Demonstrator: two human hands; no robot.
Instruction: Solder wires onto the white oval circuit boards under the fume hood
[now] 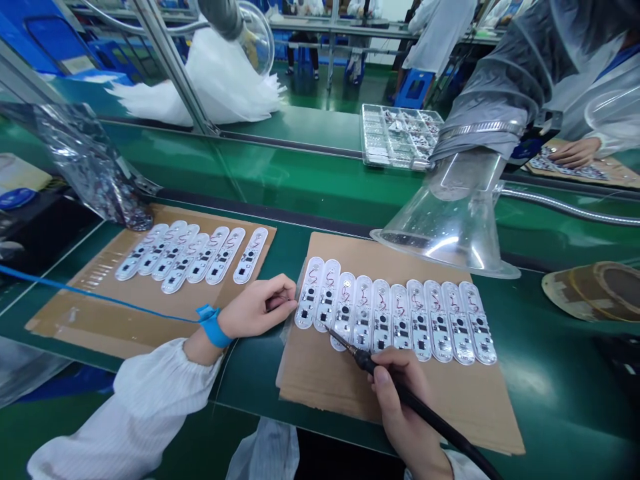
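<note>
My right hand (pixel 407 403) is wrapped round the black handle of a soldering iron (pixel 364 360), whose tip points at the lower end of the second white oval circuit board (pixel 327 293) from the left. That board lies in a slanting row of several alike, with dark chips and thin red wires, on a cardboard sheet (pixel 330 393). By the row's left end, my left hand (pixel 263 307) is closed in a pinch beside the first board (pixel 309 293); anything between its fingertips is too small to make out. A blue wrist strap (pixel 214 327) circles my left wrist.
More boards (pixel 250 255) lie on a second cardboard sheet (pixel 110 313) at left, near a silvery bag (pixel 90 160). A clear fume hood (pixel 450 220) hangs over the right sheet's back edge. Behind stands a compartment box (pixel 385 137); a tape roll (pixel 595 290) lies right. A co-worker's hand (pixel 575 152) shows beyond.
</note>
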